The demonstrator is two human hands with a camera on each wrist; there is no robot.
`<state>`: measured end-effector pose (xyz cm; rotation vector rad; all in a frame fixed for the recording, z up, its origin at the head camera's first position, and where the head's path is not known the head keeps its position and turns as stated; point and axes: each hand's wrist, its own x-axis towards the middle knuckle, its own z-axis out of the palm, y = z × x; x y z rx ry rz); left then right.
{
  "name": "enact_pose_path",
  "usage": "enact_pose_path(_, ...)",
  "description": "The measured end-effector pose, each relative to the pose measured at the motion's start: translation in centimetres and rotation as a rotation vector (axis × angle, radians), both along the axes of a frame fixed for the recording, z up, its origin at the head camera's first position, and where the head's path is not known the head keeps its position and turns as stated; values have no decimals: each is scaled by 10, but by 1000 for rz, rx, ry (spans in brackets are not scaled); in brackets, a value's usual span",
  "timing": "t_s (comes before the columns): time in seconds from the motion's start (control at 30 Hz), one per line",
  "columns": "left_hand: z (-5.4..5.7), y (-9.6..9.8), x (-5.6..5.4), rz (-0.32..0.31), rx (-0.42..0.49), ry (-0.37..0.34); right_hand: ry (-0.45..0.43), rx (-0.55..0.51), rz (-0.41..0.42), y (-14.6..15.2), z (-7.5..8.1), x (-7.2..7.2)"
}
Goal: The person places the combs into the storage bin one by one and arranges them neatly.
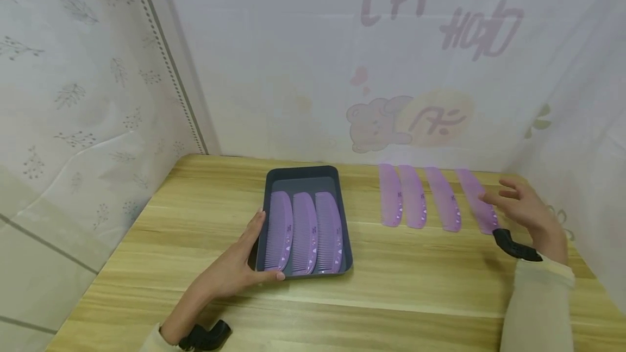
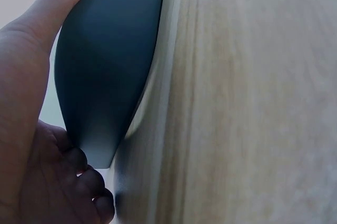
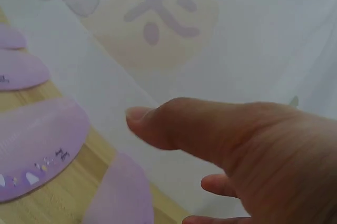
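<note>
A dark grey rectangular tray [image 1: 305, 184] sits on the table, with three purple combs [image 1: 304, 232] side by side in it, teeth to the left. My left hand [image 1: 232, 268] holds the tray's near left corner, thumb at the near rim and fingers along the left side. In the left wrist view, the thumb and curled fingers lie about the tray wall [image 2: 108, 61]. To the right, several purple combs lie in a spaced row. Over the rightmost comb [image 1: 470, 186] hovers my right hand [image 1: 525, 208], fingers loosely extended and nothing held; whether a fingertip touches it, I cannot tell.
The other combs of the row, such as the leftmost comb [image 1: 389, 194], lie near the table's back edge. A printed white curtain [image 1: 274, 69] hangs behind the wooden table [image 1: 415, 281] and on both sides. Black wrist straps [image 1: 518, 247] show at both cuffs.
</note>
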<state>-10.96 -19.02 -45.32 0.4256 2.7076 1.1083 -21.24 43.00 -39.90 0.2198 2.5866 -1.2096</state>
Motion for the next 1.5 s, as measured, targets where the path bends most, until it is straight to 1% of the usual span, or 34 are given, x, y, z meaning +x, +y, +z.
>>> enact_pose_path(0.1,-1,0,0,4,1,-6,-41,3,9,3,-6,-1)
enact_pose_path(0.17,-1,0,0,3,0,-6,-57,16,12,4,-10,-1)
enact_pose_path(0.27,-1,0,0,2,4,-3,-71,0,6,4,-15,-2)
enact_pose_path(0.37,-1,0,0,3,6,-2,-53,20,6,4,-21,-2)
enact_pose_path(0.5,-1,0,0,2,2,0,-25,78,9,4,-26,-3)
enact_pose_path(0.8,-2,1,-1,-2,0,13,-4,118,21,7,-26,-2)
enact_pose_path(0.9,-2,1,0,-4,5,9,-12,104,12,10,-29,-2)
enact_pose_path(1.1,-2,1,0,0,0,13,-55,6,2,18,-32,1)
enact_pose_path(1.3,-3,0,0,0,0,13,-74,-58,45,23,-34,5)
enact_pose_path(1.43,-3,0,-1,2,-1,9,-103,-98,59,23,-34,3)
enact_pose_path(1.5,-3,0,-1,5,0,8,-103,-115,62,21,-32,2)
